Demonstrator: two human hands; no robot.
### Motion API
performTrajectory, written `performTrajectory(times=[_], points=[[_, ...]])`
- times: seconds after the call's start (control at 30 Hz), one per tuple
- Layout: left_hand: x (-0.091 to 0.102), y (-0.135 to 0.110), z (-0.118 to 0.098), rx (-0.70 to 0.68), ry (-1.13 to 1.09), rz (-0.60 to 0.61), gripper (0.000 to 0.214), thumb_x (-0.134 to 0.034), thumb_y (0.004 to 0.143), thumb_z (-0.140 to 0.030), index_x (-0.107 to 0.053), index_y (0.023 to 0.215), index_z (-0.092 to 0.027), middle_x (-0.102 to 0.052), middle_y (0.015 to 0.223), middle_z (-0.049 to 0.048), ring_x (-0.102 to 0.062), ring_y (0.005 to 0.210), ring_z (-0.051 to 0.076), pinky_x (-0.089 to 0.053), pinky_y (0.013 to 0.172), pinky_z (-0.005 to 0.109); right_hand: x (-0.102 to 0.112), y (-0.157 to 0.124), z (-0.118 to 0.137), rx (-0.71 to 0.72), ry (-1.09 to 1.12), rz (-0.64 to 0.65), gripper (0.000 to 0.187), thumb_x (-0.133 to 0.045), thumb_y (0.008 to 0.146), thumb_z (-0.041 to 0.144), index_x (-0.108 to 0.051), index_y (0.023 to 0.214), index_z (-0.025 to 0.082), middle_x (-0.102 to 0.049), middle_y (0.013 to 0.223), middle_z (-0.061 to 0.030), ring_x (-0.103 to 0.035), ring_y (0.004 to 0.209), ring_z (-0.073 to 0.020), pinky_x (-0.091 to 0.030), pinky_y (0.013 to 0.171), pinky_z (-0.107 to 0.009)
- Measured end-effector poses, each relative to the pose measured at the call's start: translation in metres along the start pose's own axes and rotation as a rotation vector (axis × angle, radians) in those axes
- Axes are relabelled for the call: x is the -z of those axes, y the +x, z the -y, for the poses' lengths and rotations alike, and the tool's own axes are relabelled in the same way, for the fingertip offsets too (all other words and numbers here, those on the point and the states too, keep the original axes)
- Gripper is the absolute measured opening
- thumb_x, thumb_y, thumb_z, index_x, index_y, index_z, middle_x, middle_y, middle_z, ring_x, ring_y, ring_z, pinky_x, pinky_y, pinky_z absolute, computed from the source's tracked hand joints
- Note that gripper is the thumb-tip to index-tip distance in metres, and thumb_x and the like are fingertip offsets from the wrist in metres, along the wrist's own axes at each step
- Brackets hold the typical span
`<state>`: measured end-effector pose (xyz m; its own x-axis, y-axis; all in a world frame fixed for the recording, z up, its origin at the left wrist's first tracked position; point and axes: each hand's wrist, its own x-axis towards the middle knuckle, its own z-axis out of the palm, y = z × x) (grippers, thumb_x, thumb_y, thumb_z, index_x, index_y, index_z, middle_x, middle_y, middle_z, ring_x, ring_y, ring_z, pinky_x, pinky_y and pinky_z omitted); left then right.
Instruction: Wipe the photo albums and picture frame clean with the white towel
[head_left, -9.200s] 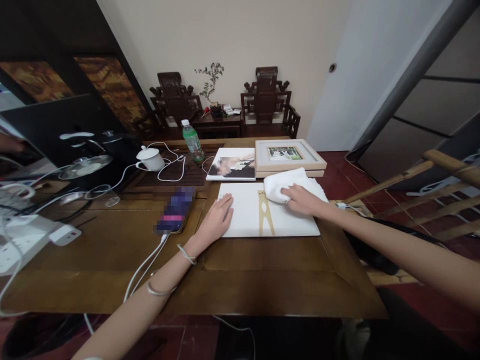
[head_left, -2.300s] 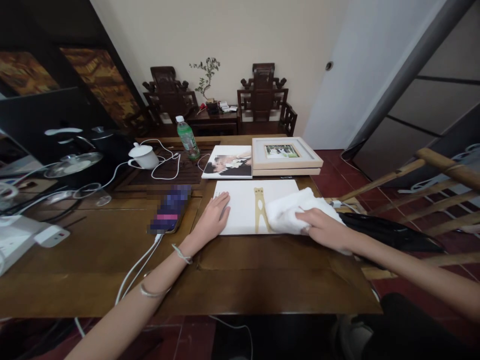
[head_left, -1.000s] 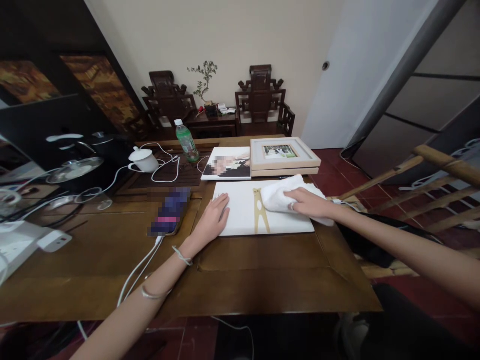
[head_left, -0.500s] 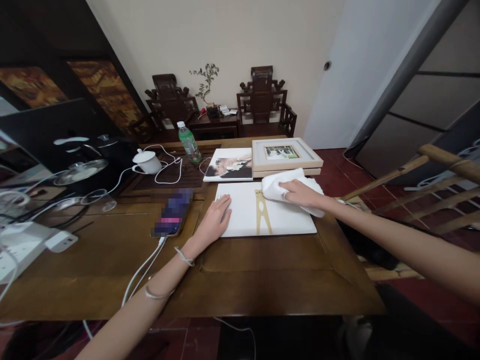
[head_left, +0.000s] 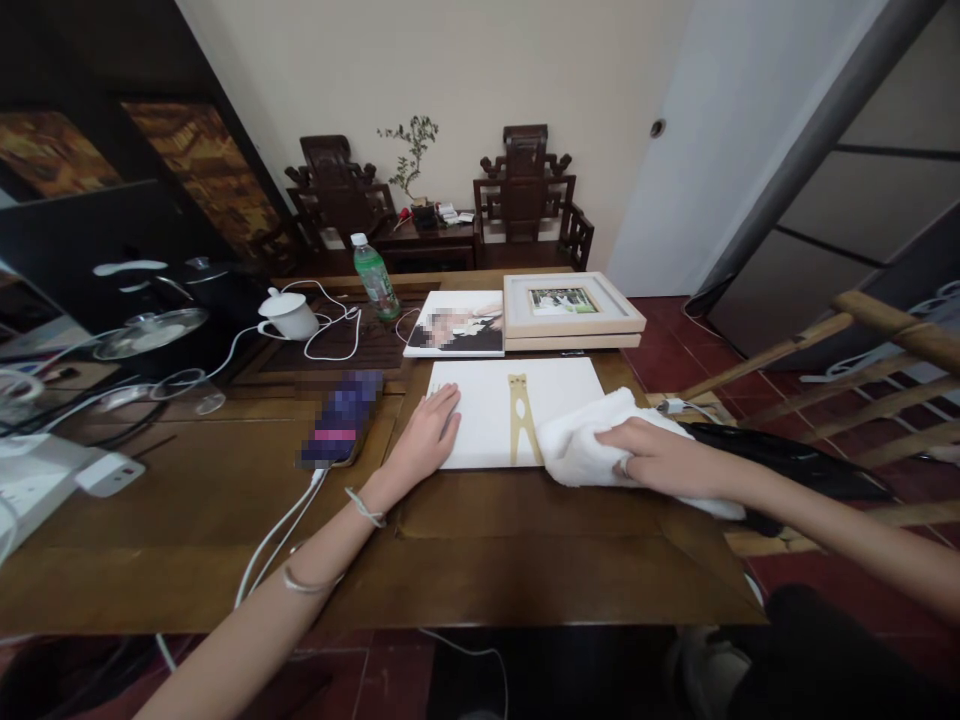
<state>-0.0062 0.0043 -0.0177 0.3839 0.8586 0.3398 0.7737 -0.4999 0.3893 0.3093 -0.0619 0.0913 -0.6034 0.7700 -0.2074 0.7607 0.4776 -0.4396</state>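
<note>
A white board (head_left: 487,415) with a tan giraffe-like figure (head_left: 519,420) lies flat on the wooden table (head_left: 225,520). My left hand (head_left: 424,435) rests on the board's left edge, fingers stretched flat and close together. My right hand (head_left: 656,458) presses a white cloth (head_left: 581,450) onto the board's near right corner, fingers curled over the cloth. The cloth hides that corner of the board.
Behind the board lie a photo print (head_left: 456,325) and a stacked wooden picture frame (head_left: 570,308). A phone (head_left: 341,420) on a white cable sits left of my left hand. A green bottle (head_left: 373,278), a white teapot (head_left: 289,315), a kettle and power strips stand further left. A wooden chair (head_left: 862,360) stands at the right.
My right hand has drawn the cloth from the board's far right corner toward me, down to its near right corner. My left hand has stayed on the left edge.
</note>
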Motion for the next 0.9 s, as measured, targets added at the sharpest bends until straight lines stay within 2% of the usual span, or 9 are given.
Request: performTrajectory(times=[0.27, 0.4, 0.5, 0.67, 0.77, 0.9], points=[[-0.001, 0.0, 0.002, 0.006, -0.011, 0.0, 0.04, -0.037, 0.093, -0.025, -0.051, 0.129, -0.012, -0.048, 0.141, 0.0176, -0.04, 0.134, 0.029, -0.031, 0.11, 0.055, 0.018, 0.065, -0.036, 0.055, -0.023, -0.169, 0.005, -0.04, 0.071, 0.018, -0.041, 0.069, 0.022, -0.058, 0.075, -0.0046, -0.055, 0.077, -0.0229, -0.039, 0.071, -0.033], [-0.001, 0.0, 0.003, 0.014, -0.023, 0.005, 0.041, -0.037, 0.093, -0.026, -0.051, 0.129, -0.012, -0.048, 0.141, 0.0173, -0.04, 0.135, 0.029, -0.03, 0.111, 0.055, 0.014, 0.093, -0.047, 0.022, -0.124, -0.265, 0.006, -0.04, 0.069, 0.016, -0.041, 0.069, 0.022, -0.057, 0.072, -0.0053, -0.053, 0.073, -0.0231, -0.036, 0.067, -0.033], [0.0, 0.0, 0.003, 0.018, -0.026, 0.003, 0.041, -0.037, 0.093, -0.026, -0.051, 0.129, -0.011, -0.048, 0.141, 0.0181, -0.039, 0.135, 0.029, -0.029, 0.111, 0.054, 0.004, 0.099, -0.047, 0.003, -0.172, -0.303, 0.009, -0.041, 0.069, 0.014, -0.043, 0.071, 0.021, -0.055, 0.071, -0.0069, -0.051, 0.074, -0.0249, -0.034, 0.069, -0.035], [0.001, 0.0, 0.002, 0.018, -0.033, 0.017, 0.043, -0.037, 0.094, -0.025, -0.051, 0.13, -0.008, -0.047, 0.141, 0.0194, -0.039, 0.135, 0.03, -0.028, 0.112, 0.054, -0.016, 0.079, -0.035, 0.045, -0.257, -0.307, 0.015, -0.04, 0.068, 0.01, -0.046, 0.076, 0.021, -0.055, 0.075, -0.0071, -0.049, 0.076, -0.0255, -0.035, 0.079, -0.039], [0.001, 0.0, 0.001, 0.016, -0.028, 0.013, 0.041, -0.037, 0.094, -0.026, -0.051, 0.13, -0.011, -0.048, 0.141, 0.0177, -0.04, 0.135, 0.029, -0.029, 0.111, 0.055, -0.024, 0.053, -0.021, 0.063, -0.284, -0.26, 0.018, -0.04, 0.067, 0.007, -0.046, 0.076, 0.021, -0.055, 0.075, -0.0058, -0.05, 0.076, -0.0252, -0.036, 0.082, -0.041], [0.001, 0.0, 0.001, 0.004, -0.007, 0.012, 0.041, -0.037, 0.094, -0.025, -0.05, 0.13, -0.011, -0.047, 0.141, 0.0179, -0.039, 0.135, 0.028, -0.03, 0.11, 0.054, -0.032, 0.013, 0.003, 0.013, -0.218, -0.161, 0.02, -0.04, 0.068, 0.004, -0.046, 0.074, 0.022, -0.056, 0.075, -0.0052, -0.054, 0.078, -0.0257, -0.039, 0.079, -0.04]])
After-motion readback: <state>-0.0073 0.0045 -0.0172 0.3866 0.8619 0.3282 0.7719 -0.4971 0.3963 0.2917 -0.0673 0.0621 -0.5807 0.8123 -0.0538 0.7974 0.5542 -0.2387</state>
